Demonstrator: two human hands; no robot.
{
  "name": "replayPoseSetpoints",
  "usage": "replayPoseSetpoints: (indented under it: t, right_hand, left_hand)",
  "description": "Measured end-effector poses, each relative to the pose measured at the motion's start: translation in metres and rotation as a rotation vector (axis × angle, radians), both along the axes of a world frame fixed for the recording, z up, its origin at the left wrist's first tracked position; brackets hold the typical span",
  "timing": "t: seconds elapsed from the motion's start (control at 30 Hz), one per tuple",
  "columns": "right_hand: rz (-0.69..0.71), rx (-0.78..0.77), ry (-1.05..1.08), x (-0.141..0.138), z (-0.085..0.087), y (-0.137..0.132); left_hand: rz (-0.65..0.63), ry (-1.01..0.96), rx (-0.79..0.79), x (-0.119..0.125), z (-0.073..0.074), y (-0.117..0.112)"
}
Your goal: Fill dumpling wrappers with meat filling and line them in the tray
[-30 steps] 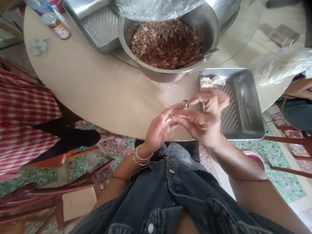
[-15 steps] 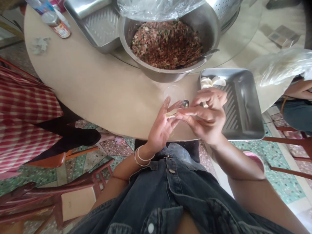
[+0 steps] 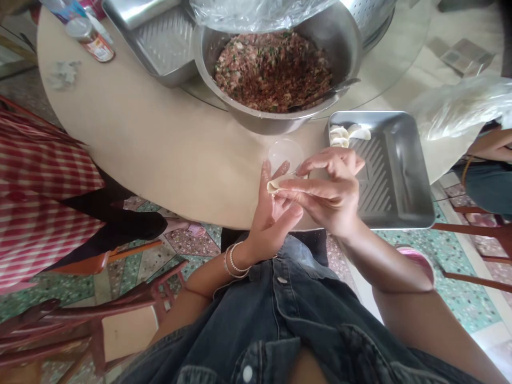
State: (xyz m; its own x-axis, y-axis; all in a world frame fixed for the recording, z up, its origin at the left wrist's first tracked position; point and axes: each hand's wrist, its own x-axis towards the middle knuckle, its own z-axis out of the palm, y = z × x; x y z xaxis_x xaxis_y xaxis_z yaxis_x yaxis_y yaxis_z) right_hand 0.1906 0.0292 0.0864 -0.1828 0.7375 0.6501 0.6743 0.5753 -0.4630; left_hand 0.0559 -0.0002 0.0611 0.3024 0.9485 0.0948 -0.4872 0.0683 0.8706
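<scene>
A folded dumpling of pale dough is pinched between the thumb and index finger of my right hand. Close against it is my left hand, palm turned up, fingers spread and thumb held apart. The dumpling touches or lies just over the left fingers; which of these, I cannot tell. Something small and shiny shows by the right fingers, mostly hidden. Beyond my hands a clear round dish rests on the table. Several folded dumplings lie in the far left corner of the metal tray on the right.
A large steel bowl of minced filling stands ahead, a spoon leaning inside and plastic film over its far rim. Another metal tray and a jar are at left. A person in a checked garment sits left.
My left thumb has swung out toward me, away from the dumpling. My right hand has shifted slightly left with the dumpling, and the shiny metal piece by it is now mostly hidden.
</scene>
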Motion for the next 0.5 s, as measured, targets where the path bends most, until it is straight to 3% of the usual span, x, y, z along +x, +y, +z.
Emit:
replayPoseSetpoints:
  t: [0.3, 0.5]
  right_hand:
    - [0.012, -0.076, 0.022, 0.001, 0.009, 0.000]
    - [0.152, -0.140, 0.012, 0.007, 0.009, 0.001]
  left_hand:
    - [0.034, 0.101, 0.141, -0.009, -0.002, 0.004]
    - [-0.039, 0.134, 0.069, -0.016, 0.001, 0.007]
